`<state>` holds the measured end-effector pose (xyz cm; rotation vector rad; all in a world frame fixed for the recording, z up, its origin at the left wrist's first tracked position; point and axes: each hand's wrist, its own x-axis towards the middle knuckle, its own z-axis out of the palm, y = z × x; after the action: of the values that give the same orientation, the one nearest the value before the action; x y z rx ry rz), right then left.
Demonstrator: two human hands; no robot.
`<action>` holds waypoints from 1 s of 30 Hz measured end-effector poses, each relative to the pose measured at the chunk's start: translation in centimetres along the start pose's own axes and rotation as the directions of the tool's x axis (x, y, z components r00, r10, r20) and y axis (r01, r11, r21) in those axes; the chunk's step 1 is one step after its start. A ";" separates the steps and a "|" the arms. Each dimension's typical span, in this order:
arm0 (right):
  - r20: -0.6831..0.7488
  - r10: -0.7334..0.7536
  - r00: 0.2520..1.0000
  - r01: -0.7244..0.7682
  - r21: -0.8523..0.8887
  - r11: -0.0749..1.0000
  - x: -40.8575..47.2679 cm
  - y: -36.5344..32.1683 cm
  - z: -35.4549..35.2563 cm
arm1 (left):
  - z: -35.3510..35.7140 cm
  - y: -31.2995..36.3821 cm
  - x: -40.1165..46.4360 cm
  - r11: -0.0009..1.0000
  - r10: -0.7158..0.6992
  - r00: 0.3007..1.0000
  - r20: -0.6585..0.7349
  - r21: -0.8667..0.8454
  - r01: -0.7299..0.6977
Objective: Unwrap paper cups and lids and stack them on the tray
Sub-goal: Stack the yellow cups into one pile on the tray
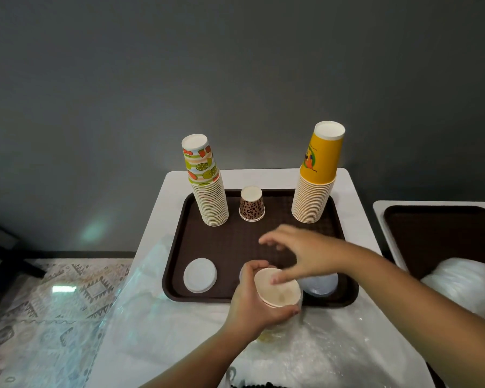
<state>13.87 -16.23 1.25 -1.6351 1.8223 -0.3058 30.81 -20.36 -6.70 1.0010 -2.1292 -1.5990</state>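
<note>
A stack of paper cups [277, 289], bases up, is being gripped by the left hand [252, 303] at the near edge of the brown tray [235, 247], its fingers curled round the sides; the stack's top is being touched by the thumb of the right hand [300, 253], whose fingers are being held spread and empty above the tray. Three inverted cup stacks are being kept at the tray's far side: fruit-print cups [207, 189], a leopard-print cup [251, 204] and yellow cups [317, 180]; a white lid [200, 275] is being kept at the near left, another lid [319, 285] partly hidden under the right wrist.
</note>
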 end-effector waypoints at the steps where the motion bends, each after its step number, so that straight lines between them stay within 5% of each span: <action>1: 0.077 0.027 0.997 -0.023 -0.049 0.999 -0.2 -0.2 0.7 | 0.0 -0.1 -0.1 1.000 0.001 1.000 -0.001 -0.005 -0.001; 4: 0.159 0.088 0.983 -0.066 -0.137 0.988 -0.5 -0.6 2.2 | -0.1 -0.2 -0.2 1.000 0.004 1.000 -0.007 0.001 -0.004; 11: 0.080 0.049 0.996 -0.033 -0.192 0.981 -0.7 -0.6 3.3 | -0.3 -0.3 -0.4 1.000 0.013 1.000 0.001 0.011 -0.013; 30: 0.062 0.021 0.998 -0.018 -0.046 0.999 -2.0 -0.4 -2.0 | -0.6 -0.9 -0.4 0.999 -0.035 0.997 0.067 -0.033 0.037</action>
<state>12.94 -14.91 3.64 -1.6387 1.8093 -0.2046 31.74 -20.68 -7.26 0.9947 -2.1307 -1.7021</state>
